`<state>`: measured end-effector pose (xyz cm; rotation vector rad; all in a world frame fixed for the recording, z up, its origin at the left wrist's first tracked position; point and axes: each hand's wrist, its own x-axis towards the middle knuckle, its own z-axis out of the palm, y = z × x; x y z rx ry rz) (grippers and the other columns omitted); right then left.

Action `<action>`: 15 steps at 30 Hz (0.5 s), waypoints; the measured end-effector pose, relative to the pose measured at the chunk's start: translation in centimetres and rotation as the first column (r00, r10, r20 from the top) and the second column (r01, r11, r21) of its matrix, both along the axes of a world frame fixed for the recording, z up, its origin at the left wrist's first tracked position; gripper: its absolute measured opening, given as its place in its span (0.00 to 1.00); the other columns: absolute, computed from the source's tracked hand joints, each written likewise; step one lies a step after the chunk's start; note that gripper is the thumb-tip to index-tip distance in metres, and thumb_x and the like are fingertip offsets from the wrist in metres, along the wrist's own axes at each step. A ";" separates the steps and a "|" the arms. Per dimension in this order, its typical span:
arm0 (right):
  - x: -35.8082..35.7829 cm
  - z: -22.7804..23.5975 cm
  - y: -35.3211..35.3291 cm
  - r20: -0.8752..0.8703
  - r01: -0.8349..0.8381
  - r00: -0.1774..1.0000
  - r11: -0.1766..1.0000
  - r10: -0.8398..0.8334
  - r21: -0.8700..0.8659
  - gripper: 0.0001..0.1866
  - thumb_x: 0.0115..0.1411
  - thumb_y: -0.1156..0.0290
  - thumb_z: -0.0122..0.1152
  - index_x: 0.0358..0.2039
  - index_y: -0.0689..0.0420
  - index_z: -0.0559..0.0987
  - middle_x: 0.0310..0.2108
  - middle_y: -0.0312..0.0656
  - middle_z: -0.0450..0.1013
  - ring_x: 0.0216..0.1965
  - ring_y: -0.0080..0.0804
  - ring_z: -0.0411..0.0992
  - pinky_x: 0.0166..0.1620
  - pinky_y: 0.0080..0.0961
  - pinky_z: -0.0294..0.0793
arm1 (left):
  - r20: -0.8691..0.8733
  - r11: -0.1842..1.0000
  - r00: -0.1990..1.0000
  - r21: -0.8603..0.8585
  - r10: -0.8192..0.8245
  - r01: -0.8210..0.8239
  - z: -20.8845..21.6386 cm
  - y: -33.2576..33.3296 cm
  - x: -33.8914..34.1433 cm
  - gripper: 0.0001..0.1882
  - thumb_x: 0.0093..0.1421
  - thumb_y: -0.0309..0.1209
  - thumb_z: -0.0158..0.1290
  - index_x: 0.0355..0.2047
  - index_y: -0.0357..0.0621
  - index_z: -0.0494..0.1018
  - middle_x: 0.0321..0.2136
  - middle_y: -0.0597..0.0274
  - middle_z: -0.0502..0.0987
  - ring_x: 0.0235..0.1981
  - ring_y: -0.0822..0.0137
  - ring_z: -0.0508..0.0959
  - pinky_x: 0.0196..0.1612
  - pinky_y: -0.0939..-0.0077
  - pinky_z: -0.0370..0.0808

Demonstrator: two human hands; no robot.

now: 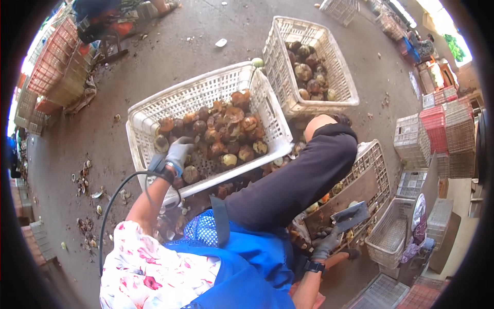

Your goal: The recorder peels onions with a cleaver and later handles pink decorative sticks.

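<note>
My left hand [179,153], in a grey glove, reaches over the near side of a white plastic crate [195,85]. Its fingers look loosely apart, and nothing shows in them. Beside it lie a brown round fruit or bulb [191,174] and a paler one [161,143]; their exact kind is unclear. Many more brown, husky pieces [234,116] fill the crate's far and right part. Low on the right, my gloved right hand [328,242] grips a cleaver [351,215] with a broad grey blade. The blade is above a brown board [342,201] lying across another crate [378,159].
A second white crate [309,105] with similar round pieces stands behind. My bent leg [293,175] lies between the crates. Scraps [87,226] litter the floor at left. Stacked crates [447,123] line the right; another person [98,18] sits at upper left.
</note>
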<state>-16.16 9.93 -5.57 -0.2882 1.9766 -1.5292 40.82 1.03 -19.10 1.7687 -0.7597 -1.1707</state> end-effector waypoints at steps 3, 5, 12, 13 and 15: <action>1.3 1.1 -0.9 0.041 0.004 0.999 1.000 -0.005 0.020 0.11 0.68 0.62 0.56 0.33 0.53 0.68 0.20 0.35 0.67 0.13 0.23 0.65 0.14 0.23 0.67 | 0.476 0.902 0.774 0.116 -0.418 0.416 -11.4 -1.8 1.5 0.17 0.58 0.31 0.58 0.47 0.39 0.78 0.37 0.56 0.83 0.35 0.62 0.80 0.40 0.69 0.76; 1.8 1.0 -0.9 0.143 0.036 0.989 0.999 -0.035 -0.006 0.10 0.69 0.63 0.54 0.35 0.54 0.68 0.19 0.35 0.67 0.12 0.24 0.65 0.13 0.25 0.67 | 0.628 0.957 0.739 0.032 -0.245 0.290 -19.5 -2.6 0.7 0.14 0.59 0.33 0.57 0.42 0.39 0.81 0.36 0.53 0.83 0.36 0.60 0.81 0.41 0.67 0.76; 2.5 2.2 0.1 0.045 0.101 0.993 0.990 -0.106 0.096 0.07 0.70 0.66 0.54 0.39 0.54 0.69 0.20 0.35 0.68 0.11 0.26 0.66 0.12 0.24 0.66 | -0.378 0.921 0.858 0.306 0.348 -0.239 -30.6 -7.0 1.1 0.22 0.61 0.44 0.59 0.45 0.37 0.81 0.39 0.59 0.82 0.35 0.62 0.79 0.40 0.63 0.76; 2.1 2.2 0.5 0.015 0.168 0.985 0.982 -0.170 0.086 0.07 0.70 0.66 0.54 0.39 0.54 0.69 0.20 0.35 0.68 0.11 0.26 0.66 0.12 0.24 0.66 | -0.448 0.906 0.840 0.408 0.305 -0.111 -28.6 -8.4 -1.1 0.25 0.67 0.47 0.48 0.53 0.41 0.76 0.48 0.60 0.79 0.47 0.60 0.75 0.53 0.65 0.69; 2.1 1.4 1.1 0.015 0.137 0.990 0.986 -0.139 0.099 0.06 0.70 0.66 0.54 0.38 0.52 0.70 0.20 0.34 0.66 0.12 0.23 0.62 0.13 0.23 0.66 | -0.514 0.856 0.773 0.511 0.372 -0.072 -24.4 -8.9 -1.5 0.28 0.70 0.50 0.40 0.60 0.46 0.71 0.56 0.62 0.76 0.57 0.57 0.72 0.65 0.65 0.63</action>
